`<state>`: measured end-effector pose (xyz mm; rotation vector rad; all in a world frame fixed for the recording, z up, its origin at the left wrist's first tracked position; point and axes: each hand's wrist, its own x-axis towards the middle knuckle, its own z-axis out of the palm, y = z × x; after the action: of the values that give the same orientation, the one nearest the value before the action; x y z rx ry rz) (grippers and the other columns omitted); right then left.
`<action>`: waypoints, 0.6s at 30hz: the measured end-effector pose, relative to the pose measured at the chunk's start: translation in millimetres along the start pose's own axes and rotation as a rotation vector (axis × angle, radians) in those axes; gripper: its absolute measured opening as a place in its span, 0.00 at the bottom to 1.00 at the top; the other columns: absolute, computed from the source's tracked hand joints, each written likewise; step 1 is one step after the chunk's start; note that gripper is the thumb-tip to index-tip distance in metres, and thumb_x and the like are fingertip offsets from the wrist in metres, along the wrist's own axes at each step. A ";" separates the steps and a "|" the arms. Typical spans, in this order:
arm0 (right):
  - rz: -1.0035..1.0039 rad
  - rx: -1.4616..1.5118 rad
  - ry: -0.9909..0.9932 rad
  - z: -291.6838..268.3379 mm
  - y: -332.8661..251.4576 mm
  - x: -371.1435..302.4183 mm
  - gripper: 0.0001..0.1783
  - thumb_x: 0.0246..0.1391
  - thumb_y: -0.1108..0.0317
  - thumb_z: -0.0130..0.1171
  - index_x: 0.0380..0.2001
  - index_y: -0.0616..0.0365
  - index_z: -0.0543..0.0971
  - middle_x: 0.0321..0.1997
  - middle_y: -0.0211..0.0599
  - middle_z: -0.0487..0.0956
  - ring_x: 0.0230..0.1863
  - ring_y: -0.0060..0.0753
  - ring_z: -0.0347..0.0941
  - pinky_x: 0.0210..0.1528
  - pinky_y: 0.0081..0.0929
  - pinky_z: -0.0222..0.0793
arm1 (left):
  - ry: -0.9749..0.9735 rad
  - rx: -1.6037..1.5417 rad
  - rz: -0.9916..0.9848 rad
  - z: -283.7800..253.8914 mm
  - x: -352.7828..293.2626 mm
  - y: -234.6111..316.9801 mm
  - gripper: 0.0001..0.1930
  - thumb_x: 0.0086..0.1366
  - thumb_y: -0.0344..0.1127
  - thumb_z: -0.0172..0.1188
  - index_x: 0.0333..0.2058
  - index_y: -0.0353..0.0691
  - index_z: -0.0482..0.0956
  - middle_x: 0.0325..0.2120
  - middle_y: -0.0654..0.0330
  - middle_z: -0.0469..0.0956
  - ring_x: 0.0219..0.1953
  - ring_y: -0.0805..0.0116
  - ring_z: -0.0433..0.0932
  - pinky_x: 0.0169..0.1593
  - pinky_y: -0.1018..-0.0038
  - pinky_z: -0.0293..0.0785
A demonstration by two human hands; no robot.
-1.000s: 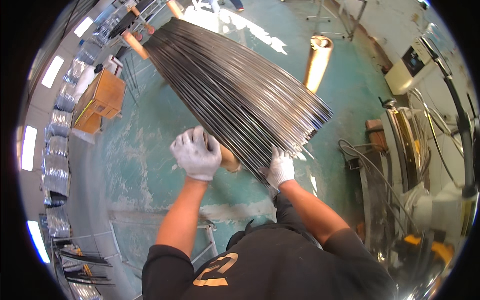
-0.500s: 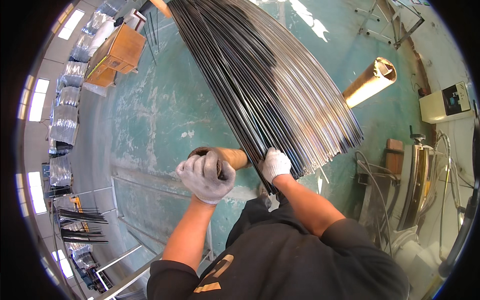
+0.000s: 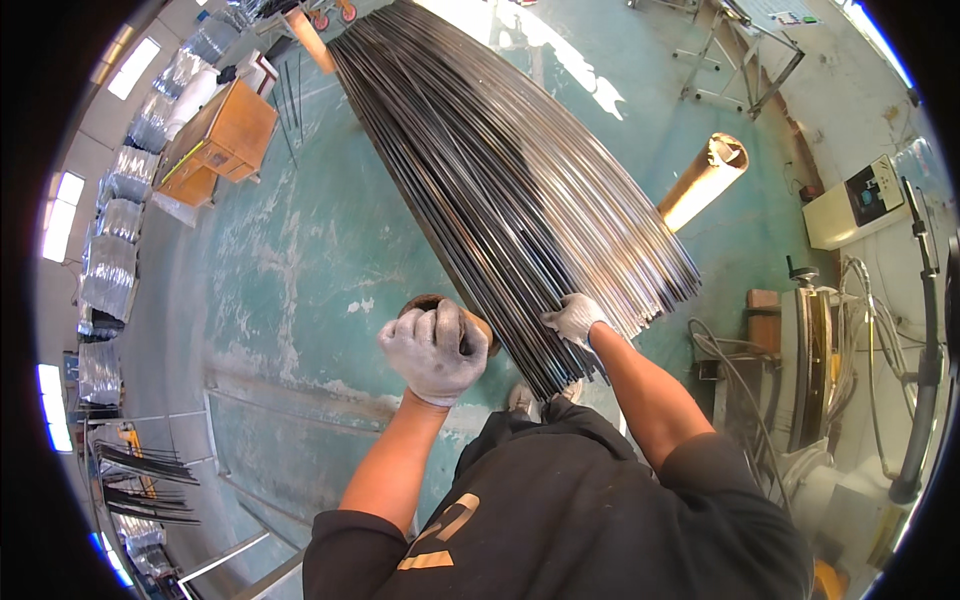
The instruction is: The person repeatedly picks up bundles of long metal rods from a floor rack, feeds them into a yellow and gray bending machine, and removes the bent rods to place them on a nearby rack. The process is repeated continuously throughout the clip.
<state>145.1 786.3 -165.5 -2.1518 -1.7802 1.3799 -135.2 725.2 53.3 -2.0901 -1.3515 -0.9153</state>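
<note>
A wide layer of long, thin metal rods (image 3: pixel 480 170) stretches away from me, dark on the left and shiny on the right. My right hand (image 3: pixel 577 320), in a white work glove, lies on the rods near their close ends, fingers bent and pressed in among the dark ones. The fingertips are partly hidden. Just left of the rods stands a brown tube, like cardboard (image 3: pixel 424 303). My left hand (image 3: pixel 437 352), in a greyish glove, is closed over its near rim, covering much of the opening.
Another brown tube (image 3: pixel 705 185) rises at the rods' right side, and one more (image 3: pixel 311 42) at the far left corner. A wooden cabinet (image 3: pixel 222 135) stands far left. Right of me are a machine with hoses (image 3: pixel 810 370) and a white box (image 3: pixel 855 205). Green floor (image 3: pixel 300 270) lies around.
My right hand has shifted right across the rods, away from their left edge. More dark rod ends now show left of it. My left hand stays on the tube; the whole view has moved slightly.
</note>
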 end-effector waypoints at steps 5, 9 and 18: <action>0.045 -0.170 0.128 -17.9 -14.3 -49.7 0.37 0.70 0.37 0.68 0.50 0.69 0.89 0.48 0.70 0.89 0.55 0.70 0.88 0.60 0.56 0.82 | -0.029 -0.145 -0.094 -15.0 -0.7 5.6 0.19 0.60 0.38 0.72 0.51 0.52 0.82 0.42 0.63 0.79 0.51 0.55 0.78 0.56 0.54 0.71; 0.137 -0.100 0.162 -46.1 -21.9 -133.6 0.40 0.76 0.34 0.60 0.45 0.70 0.90 0.45 0.72 0.88 0.54 0.71 0.87 0.58 0.56 0.82 | -0.043 -0.374 -0.155 -48.2 -6.7 27.9 0.19 0.59 0.31 0.73 0.49 0.51 0.82 0.53 0.59 0.81 0.61 0.48 0.77 0.66 0.49 0.67; 0.628 -0.142 0.366 -6.3 75.1 -402.0 0.27 0.67 0.38 0.70 0.45 0.52 0.91 0.44 0.55 0.91 0.49 0.63 0.88 0.54 0.54 0.81 | -0.684 -1.448 -0.749 6.7 -111.8 91.5 0.12 0.71 0.31 0.73 0.51 0.40 0.86 0.50 0.58 0.87 0.54 0.58 0.86 0.58 0.62 0.85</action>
<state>225.8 441.2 38.9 -2.9570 -1.1486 0.8347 -81.3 627.5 -38.8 -3.1366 -2.3081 -2.0460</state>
